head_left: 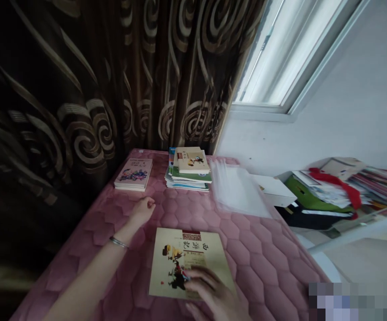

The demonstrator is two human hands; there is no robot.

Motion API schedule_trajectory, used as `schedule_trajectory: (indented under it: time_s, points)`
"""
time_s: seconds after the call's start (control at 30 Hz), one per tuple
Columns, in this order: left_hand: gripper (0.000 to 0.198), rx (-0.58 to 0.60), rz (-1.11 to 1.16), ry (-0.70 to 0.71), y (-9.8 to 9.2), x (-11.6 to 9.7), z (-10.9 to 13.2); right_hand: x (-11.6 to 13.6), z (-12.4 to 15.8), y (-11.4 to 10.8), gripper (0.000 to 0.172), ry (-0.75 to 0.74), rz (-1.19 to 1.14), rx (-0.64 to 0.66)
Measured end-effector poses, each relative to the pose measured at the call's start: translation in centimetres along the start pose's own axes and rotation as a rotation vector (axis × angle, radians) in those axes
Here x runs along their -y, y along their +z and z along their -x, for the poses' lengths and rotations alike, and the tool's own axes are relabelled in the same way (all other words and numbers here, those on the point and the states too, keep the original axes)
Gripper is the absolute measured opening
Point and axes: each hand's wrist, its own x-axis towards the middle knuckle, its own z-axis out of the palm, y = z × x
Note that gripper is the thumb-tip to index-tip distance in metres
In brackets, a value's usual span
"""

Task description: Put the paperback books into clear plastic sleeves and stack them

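Note:
A cream book with Chinese characters and a painted picture (210,247) lies flat on the pink quilted mattress (247,240) in front of me. Across its lower right part rests my right hand (215,292), fingers apart and slightly bent, touching the cover without gripping it. My left hand (143,210) hovers or rests over the mattress beyond that book, fingers curled in, with nothing visible in it. Just past it on the left is a small pile of pinkish books (133,174). Farther back stands a stack of mixed books (188,178), topped by a smaller cream book (192,160).
Clear plastic sleeves (238,187) lie right of the stack, beside a white box (275,189). Beyond the mattress's right edge are piled papers and books with a red cloth (340,185). A dark patterned curtain (166,80) hangs behind, next to a window (280,58).

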Motion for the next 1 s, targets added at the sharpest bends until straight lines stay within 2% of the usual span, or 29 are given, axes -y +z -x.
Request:
schedule_trajectory:
  time_s: [0.13,0.2,0.27,0.33,0.37,0.43,0.5,0.57,0.63,0.73,0.87,0.93,1.0]
  points:
    - [0.019,0.007,0.015,-0.029,1.7,0.3,2.9,1.3,-2.8,-0.6,0.058,0.014,0.181,0.135]
    - [0.019,-0.029,-0.001,-0.017,1.9,-0.2,4.0,1.4,-3.3,-0.4,0.059,0.01,0.214,0.151]
    - [0.02,-0.081,-0.02,0.068,1.6,-0.9,5.2,1.1,-3.4,-0.2,0.054,-0.015,0.224,0.125]
    - [0.021,-0.085,0.003,0.233,0.8,-1.8,6.7,0.8,-3.3,-0.2,0.052,-0.047,0.218,0.095]
    - [0.021,-0.047,0.04,0.323,0.4,-2.2,7.6,0.7,-3.3,-0.3,0.052,-0.061,0.214,0.087]
    - [0.019,0.103,0.116,0.455,-0.5,-2.7,9.8,0.6,-3.2,-0.4,0.05,-0.08,0.203,0.071]
    - [0.026,0.322,0.157,0.551,-1.1,-2.8,11.9,0.7,-3.1,-0.5,0.045,-0.086,0.193,0.06]
    - [0.05,0.483,0.148,0.561,-1.1,-2.3,13.6,0.8,-3.1,-0.7,0.039,-0.081,0.19,0.063]
    - [0.062,0.543,0.117,0.512,-0.9,-1.7,14.6,1.1,-3.1,-0.9,0.034,-0.084,0.197,0.072]
    - [0.054,0.524,0.117,0.483,-0.8,-1.1,14.9,1.6,-3.1,-1.5,0.024,-0.114,0.2,0.084]
    - [0.023,0.494,0.135,0.54,-1.5,-1.6,14.6,2.1,-3.2,-2.4,0.023,-0.104,0.205,0.073]
    - [0.023,0.443,0.114,0.536,-1.8,-2.0,14.4,2.1,-3.2,-2.7,0.026,-0.06,0.239,0.04]
    - [0.027,0.327,0.108,0.496,-1.8,-2.3,13.9,1.9,-3.5,-3.0,0.024,-0.034,0.338,-0.07]
